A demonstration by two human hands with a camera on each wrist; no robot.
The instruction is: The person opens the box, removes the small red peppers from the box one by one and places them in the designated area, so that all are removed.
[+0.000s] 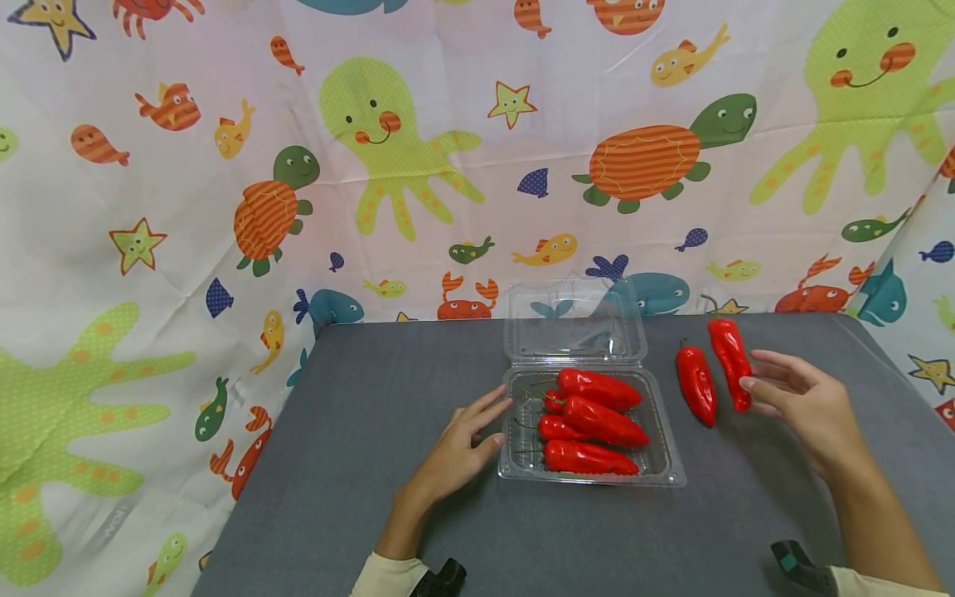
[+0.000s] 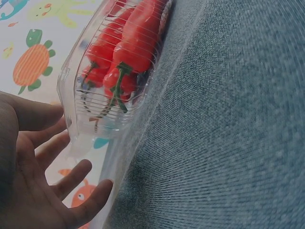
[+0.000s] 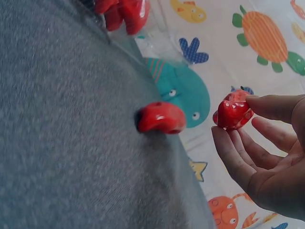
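My right hand (image 1: 809, 406) pinches a long red pepper (image 1: 729, 361) between thumb and fingertips; in the right wrist view the pepper (image 3: 234, 112) is held end-on, off the cloth. A second red pepper (image 1: 696, 385) lies on the grey cloth just left of it. My left hand (image 1: 455, 452) has its fingers loosely extended, fingertips right at the left rim of a clear plastic clamshell box (image 1: 671, 468). Several red peppers (image 1: 606, 421) lie in the box, stems to the left. Its clear lid (image 1: 574, 323) stands raised at the back.
Grey cloth (image 1: 358, 497) covers the table. Behind it hangs a white curtain (image 1: 440, 108) printed with sea animals, reaching the table's back edge and along the left side. A dark wrist device (image 1: 802, 564) sits at my right cuff.
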